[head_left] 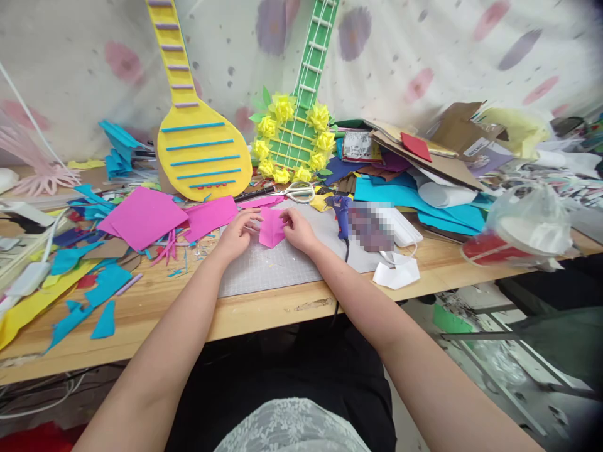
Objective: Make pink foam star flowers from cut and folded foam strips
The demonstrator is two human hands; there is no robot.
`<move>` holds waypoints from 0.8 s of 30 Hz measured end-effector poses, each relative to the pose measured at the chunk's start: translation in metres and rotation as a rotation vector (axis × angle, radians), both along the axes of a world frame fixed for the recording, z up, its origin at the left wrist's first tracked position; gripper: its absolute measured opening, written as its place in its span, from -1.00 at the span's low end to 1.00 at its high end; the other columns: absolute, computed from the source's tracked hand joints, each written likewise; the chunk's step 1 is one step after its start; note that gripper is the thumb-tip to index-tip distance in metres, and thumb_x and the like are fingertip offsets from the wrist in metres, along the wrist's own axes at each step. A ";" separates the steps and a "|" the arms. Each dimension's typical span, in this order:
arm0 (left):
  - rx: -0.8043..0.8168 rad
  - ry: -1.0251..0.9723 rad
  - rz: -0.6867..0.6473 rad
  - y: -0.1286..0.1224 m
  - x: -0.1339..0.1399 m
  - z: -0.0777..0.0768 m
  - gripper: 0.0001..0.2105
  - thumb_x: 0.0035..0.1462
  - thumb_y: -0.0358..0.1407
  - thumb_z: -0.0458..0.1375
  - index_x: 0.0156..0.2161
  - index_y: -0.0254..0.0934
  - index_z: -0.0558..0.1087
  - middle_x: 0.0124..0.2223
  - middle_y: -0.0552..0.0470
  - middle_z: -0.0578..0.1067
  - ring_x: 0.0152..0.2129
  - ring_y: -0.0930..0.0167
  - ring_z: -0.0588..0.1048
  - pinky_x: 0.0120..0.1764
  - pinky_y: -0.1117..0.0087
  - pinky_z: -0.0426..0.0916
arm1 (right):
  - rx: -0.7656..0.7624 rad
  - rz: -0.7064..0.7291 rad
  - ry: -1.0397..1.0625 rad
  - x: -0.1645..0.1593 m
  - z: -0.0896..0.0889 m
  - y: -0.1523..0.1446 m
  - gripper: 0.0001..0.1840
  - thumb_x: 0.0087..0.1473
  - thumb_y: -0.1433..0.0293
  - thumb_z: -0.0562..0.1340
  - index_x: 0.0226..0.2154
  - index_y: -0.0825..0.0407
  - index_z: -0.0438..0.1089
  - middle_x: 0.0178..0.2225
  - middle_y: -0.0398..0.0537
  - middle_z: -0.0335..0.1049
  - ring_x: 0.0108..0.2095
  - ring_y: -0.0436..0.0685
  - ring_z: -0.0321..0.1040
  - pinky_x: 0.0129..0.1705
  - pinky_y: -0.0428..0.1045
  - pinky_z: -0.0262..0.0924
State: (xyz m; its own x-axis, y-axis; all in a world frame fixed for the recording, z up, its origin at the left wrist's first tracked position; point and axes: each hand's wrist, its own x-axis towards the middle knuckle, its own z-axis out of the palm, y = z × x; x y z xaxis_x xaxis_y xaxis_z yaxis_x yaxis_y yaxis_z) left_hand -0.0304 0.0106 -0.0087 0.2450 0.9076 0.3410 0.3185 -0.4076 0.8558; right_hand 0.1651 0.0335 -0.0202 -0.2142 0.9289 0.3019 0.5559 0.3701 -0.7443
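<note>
Right hand (300, 231) is curling its fingertips at the right edge of a small pink piece (270, 230); whether they are pinching it, I cannot tell. Left hand (238, 236) is keeping thumb and fingers apart, the fingers reaching toward the opposite edge, contact unclear. Between the two, the pink piece is lying over a grey cutting mat (273, 273), which is showing a fine printed grid and resting on a wood-grained surface (264, 309). Smooth, matte and vivid in colour, the piece is looking like folded paper, with creases dividing it into angular facets and its lower edge running to a blunt point.

Larger pink sheets (144, 218) of the same hue are lying flat to the left, near jagged blue scraps (107, 286). Behind the hands, scissors (301, 192) with pale loop handles are lying by the mat, and a blue glue gun (342, 217) is trailing a dark cord on the right. Farther back, a rounded yellow lute shape (205, 141) is bearing thin blue strips, while a green one (298, 149) is wearing a ring of ruffled yellow flowers (318, 117).
</note>
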 end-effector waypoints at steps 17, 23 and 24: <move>0.486 0.140 0.542 -0.021 0.010 0.024 -0.83 0.17 -0.27 0.04 -0.20 -0.21 0.45 -0.06 -0.04 0.48 -0.02 0.34 0.38 0.05 0.23 0.25 | -0.031 -0.244 0.212 0.010 0.005 0.008 -0.62 -0.26 0.58 -0.03 -0.30 0.05 0.23 -0.33 -0.04 0.29 -0.33 0.04 0.23 -0.22 -0.02 0.18; 0.180 0.348 0.414 -0.009 0.013 0.004 -0.90 0.06 -0.32 0.14 -0.34 -0.17 0.52 -0.26 -0.01 0.55 -0.19 0.28 0.40 -0.08 0.21 0.30 | -0.024 -0.168 0.119 0.009 0.006 0.005 -0.60 -0.23 0.58 -0.03 -0.27 0.05 0.25 -0.31 -0.04 0.35 -0.30 0.07 0.27 -0.23 0.01 0.19; 0.154 0.397 0.389 -0.007 0.014 0.001 -0.91 0.04 -0.33 0.16 -0.37 -0.16 0.53 -0.30 0.00 0.56 -0.22 0.26 0.38 -0.09 0.19 0.29 | -0.027 -0.130 0.119 0.008 0.005 0.004 -0.59 -0.23 0.59 -0.03 -0.26 0.05 0.25 -0.33 -0.06 0.37 -0.32 0.06 0.27 -0.23 0.00 0.18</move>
